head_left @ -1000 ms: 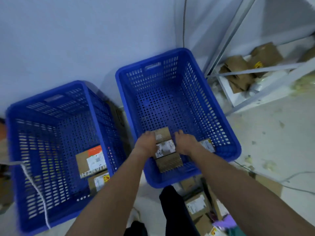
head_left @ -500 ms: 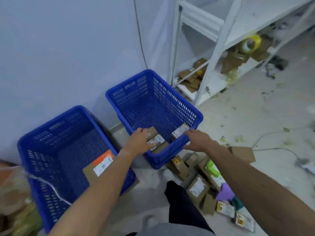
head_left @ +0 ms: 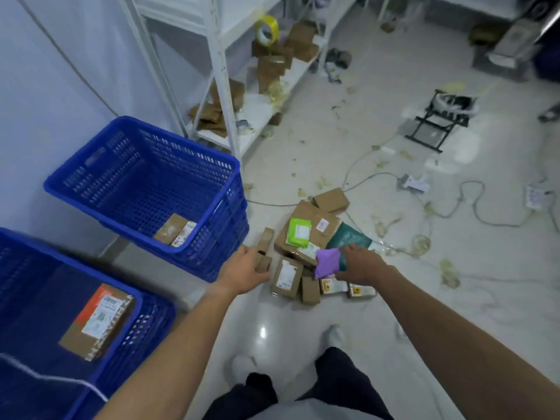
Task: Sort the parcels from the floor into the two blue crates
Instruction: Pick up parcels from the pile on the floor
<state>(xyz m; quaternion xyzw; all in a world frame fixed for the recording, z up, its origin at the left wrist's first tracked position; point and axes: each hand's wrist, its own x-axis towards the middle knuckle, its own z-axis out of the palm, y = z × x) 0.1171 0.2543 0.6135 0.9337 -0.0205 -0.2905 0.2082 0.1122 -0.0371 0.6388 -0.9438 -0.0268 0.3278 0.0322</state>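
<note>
Two blue crates stand by the wall. The farther crate (head_left: 209, 251) holds a labelled brown box (head_left: 175, 230). The nearer crate (head_left: 138, 297) holds a brown box with an orange strip (head_left: 97, 319). A pile of parcels lies on the floor to their right: a green pouch (head_left: 299, 231) on a large brown box (head_left: 328, 227), a dark green bag (head_left: 348, 237), a labelled box (head_left: 286, 277) and several small ones. My left hand (head_left: 242, 268) grips a small brown box (head_left: 264, 263) at the pile's left edge. My right hand (head_left: 362, 263) pinches a purple pouch (head_left: 327, 262).
White metal shelving (head_left: 224, 86) with brown parcels and a yellow tape roll (head_left: 266, 28) stands behind the farther crate. Cables (head_left: 472, 207) and paper scraps litter the floor at right. A black stand (head_left: 436, 122) is farther off. My feet (head_left: 335, 338) are just behind the pile.
Both hands left the farther crate, where the labelled box stays. They swung right and down to the floor pile, and the view turned right with them.
</note>
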